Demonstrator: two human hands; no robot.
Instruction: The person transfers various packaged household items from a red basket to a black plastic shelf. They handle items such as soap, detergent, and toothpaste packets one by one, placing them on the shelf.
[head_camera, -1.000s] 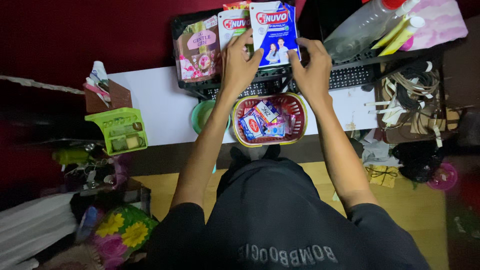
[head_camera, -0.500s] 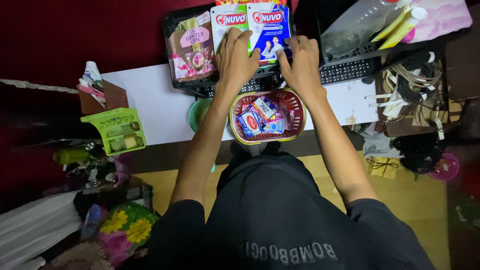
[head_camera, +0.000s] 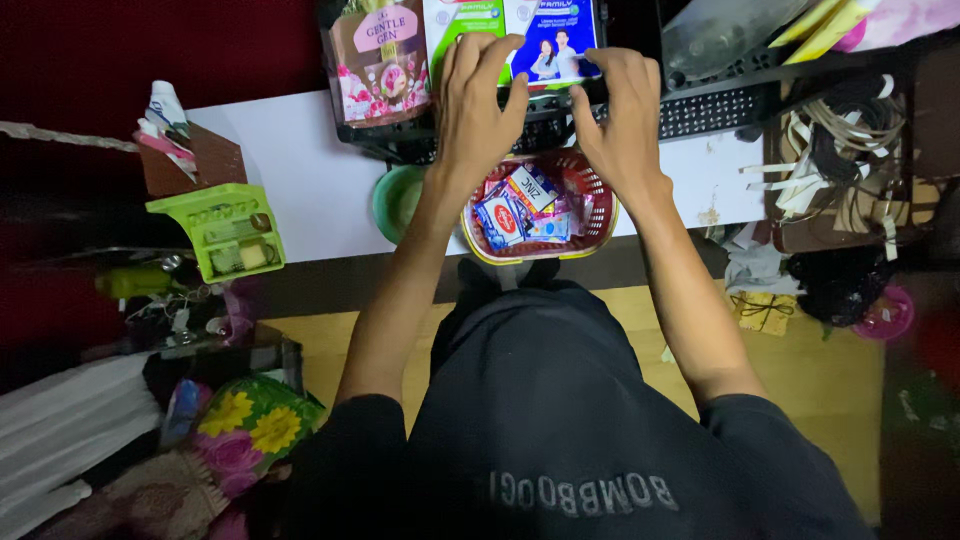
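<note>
Both my hands reach over the white table to pouches standing in a black crate at its far edge. My left hand lies with spread fingers across a green-and-white pouch and the left edge of a blue pouch. My right hand grips the blue pouch's lower right side. A pink flowered pouch stands just left of them. Below my wrists sits a red oval basket filled with several small sachets.
A green bowl sits left of the red basket. A light green tray and a brown box stand at the table's left end. Cords and clutter fill the right. My dark-clothed lap is below, over a wooden floor.
My hands have lowered the blue pouch from above the crate down into it beside the other pouches. My fingers have spread wider over the pouches.
</note>
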